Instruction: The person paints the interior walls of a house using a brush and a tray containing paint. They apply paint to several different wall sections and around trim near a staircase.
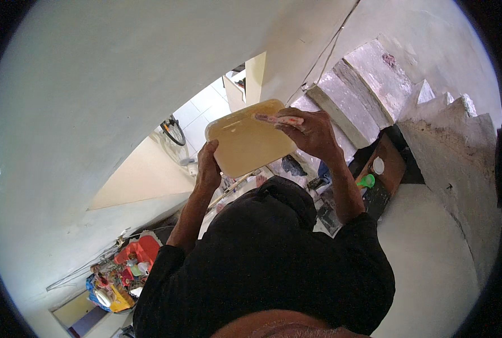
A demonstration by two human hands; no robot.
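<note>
My left hand (208,163) grips the near left edge of a cream-yellow, round-cornered rectangular tub (251,147), held tilted in front of my chest. Its left and far rims look pale and smeared. In my right hand (317,135), fingers closed, is a short paintbrush-like tool (284,120) with a pink-and-white stained handle. The tool's darker end lies over the far part of the tub, pointing left; whether it touches the surface I cannot tell. The right hand is at the tub's right edge.
Pale, stained stairs (369,84) rise at the far right. A brown board (387,160) bears a green scoop-like item (366,181) and a white round one (378,165). Red and yellow containers of clutter (141,250) stand lower left. A wheel (173,131) shows beyond the left wall opening.
</note>
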